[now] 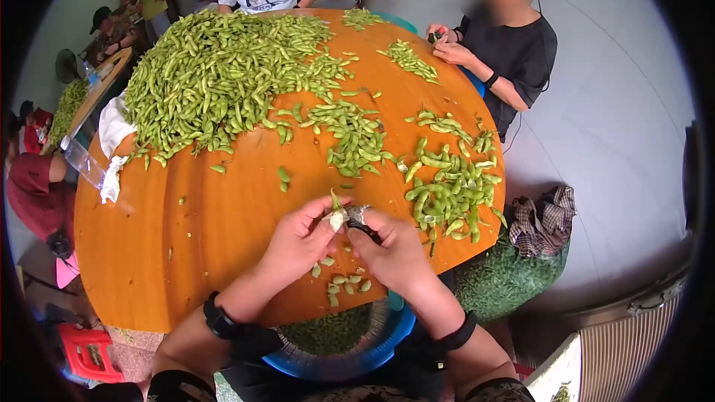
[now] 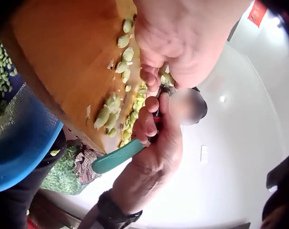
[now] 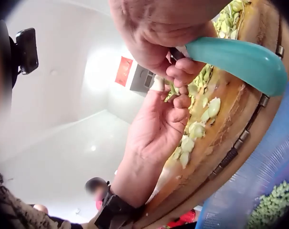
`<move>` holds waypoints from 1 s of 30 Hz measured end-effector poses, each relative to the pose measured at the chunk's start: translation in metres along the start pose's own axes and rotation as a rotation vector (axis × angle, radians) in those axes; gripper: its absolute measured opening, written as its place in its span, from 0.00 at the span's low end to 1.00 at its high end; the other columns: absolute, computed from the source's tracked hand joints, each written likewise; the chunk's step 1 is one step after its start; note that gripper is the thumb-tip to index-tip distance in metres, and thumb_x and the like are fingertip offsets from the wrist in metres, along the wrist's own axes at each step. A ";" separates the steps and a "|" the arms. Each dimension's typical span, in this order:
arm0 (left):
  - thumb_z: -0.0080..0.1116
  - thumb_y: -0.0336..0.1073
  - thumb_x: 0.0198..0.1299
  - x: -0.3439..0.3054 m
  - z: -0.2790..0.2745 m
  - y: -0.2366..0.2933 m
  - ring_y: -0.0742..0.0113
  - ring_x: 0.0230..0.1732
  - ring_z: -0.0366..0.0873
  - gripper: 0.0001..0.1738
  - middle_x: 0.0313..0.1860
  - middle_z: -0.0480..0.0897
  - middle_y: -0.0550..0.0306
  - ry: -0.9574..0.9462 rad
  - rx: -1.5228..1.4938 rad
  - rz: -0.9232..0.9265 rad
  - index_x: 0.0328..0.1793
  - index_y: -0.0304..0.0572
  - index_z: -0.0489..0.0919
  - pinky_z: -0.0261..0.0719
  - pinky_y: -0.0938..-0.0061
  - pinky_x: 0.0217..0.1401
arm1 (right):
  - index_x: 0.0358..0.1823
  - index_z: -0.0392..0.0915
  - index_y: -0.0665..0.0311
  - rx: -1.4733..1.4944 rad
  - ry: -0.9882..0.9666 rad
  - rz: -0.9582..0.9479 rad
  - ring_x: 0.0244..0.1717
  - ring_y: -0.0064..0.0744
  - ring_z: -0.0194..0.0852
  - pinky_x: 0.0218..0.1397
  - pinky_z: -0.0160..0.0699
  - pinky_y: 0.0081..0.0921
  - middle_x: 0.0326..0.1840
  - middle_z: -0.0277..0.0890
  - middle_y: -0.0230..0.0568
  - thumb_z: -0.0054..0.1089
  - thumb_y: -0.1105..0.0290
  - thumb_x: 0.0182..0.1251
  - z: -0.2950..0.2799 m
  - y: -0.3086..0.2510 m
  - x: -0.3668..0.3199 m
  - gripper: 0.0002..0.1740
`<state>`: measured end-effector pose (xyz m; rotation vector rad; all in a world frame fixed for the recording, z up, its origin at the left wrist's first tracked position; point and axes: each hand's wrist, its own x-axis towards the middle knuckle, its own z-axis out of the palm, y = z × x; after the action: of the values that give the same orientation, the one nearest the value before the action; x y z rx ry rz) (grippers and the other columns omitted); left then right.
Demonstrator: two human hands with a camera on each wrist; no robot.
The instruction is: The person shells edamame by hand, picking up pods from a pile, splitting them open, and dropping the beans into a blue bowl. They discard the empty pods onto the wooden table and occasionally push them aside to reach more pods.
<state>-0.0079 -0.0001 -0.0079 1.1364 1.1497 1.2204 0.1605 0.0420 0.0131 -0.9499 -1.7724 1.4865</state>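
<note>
In the head view my left hand point(image 1: 294, 246) pinches a green soybean pod point(image 1: 336, 201) between thumb and fingers, with something white at the thumb tip. My right hand point(image 1: 395, 253) meets it from the right. Its fingers curl round a tool with a teal handle point(image 3: 239, 62), which sticks out below the palm; the working end is mostly hidden by the fingers. Something silvery shows at that hand's fingertips. Below both hands, pale green shelled beans point(image 1: 346, 280) lie near the table edge. A blue basin point(image 1: 402, 339) holding green beans stands under that edge.
A big heap of pods point(image 1: 216, 74) covers the far left of the wooden table point(image 1: 141, 253). Smaller piles point(image 1: 454, 193) lie to the right. A person in black point(image 1: 514, 52) sits at the right rim. A green sack point(image 1: 514, 283) with checked cloth stands beside the table.
</note>
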 end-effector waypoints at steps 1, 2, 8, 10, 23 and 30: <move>0.45 0.26 0.68 0.000 0.000 -0.003 0.79 0.32 0.75 0.18 0.37 0.78 0.62 0.002 0.000 0.000 0.64 0.40 0.73 0.77 0.81 0.33 | 0.45 0.78 0.68 -0.026 0.021 -0.082 0.29 0.17 0.67 0.34 0.71 0.21 0.28 0.77 0.37 0.53 0.80 0.65 0.003 0.003 0.000 0.09; 0.46 0.26 0.67 0.001 0.001 -0.006 0.79 0.31 0.75 0.16 0.36 0.78 0.61 0.086 0.244 0.158 0.60 0.39 0.73 0.77 0.80 0.33 | 0.45 0.78 0.68 -0.026 0.019 -0.083 0.29 0.17 0.67 0.34 0.71 0.21 0.28 0.77 0.37 0.53 0.80 0.65 0.003 0.005 0.001 0.09; 0.47 0.27 0.65 -0.005 0.004 0.011 0.77 0.25 0.76 0.11 0.27 0.77 0.60 0.138 0.440 0.193 0.52 0.37 0.75 0.76 0.79 0.29 | 0.52 0.79 0.63 -0.114 0.032 -0.065 0.25 0.11 0.64 0.28 0.66 0.15 0.24 0.70 0.22 0.55 0.77 0.68 0.003 0.009 -0.001 0.13; 0.46 0.27 0.65 -0.005 0.003 0.012 0.76 0.24 0.76 0.11 0.25 0.76 0.61 0.095 0.307 0.031 0.51 0.37 0.75 0.76 0.78 0.28 | 0.45 0.78 0.65 -0.121 0.039 -0.128 0.23 0.23 0.62 0.30 0.69 0.23 0.23 0.70 0.46 0.55 0.78 0.64 0.004 0.013 -0.002 0.09; 0.52 0.25 0.57 -0.028 -0.005 0.030 0.46 0.41 0.82 0.17 0.57 0.77 0.48 -0.068 1.212 0.255 0.54 0.39 0.77 0.81 0.57 0.41 | 0.38 0.76 0.69 -0.499 0.333 -0.122 0.34 0.59 0.77 0.34 0.75 0.37 0.31 0.76 0.59 0.59 0.75 0.62 -0.058 0.026 -0.008 0.06; 0.49 0.22 0.56 0.018 -0.077 0.036 0.44 0.40 0.81 0.12 0.49 0.78 0.47 0.192 1.392 0.350 0.46 0.38 0.78 0.80 0.58 0.43 | 0.33 0.72 0.69 -0.718 0.360 -0.152 0.34 0.63 0.74 0.34 0.73 0.46 0.28 0.74 0.59 0.58 0.76 0.61 -0.072 0.018 -0.020 0.04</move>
<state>-0.0870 0.0201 0.0211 2.3265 2.1028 0.6500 0.2333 0.0648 0.0072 -1.2852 -2.0629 0.5156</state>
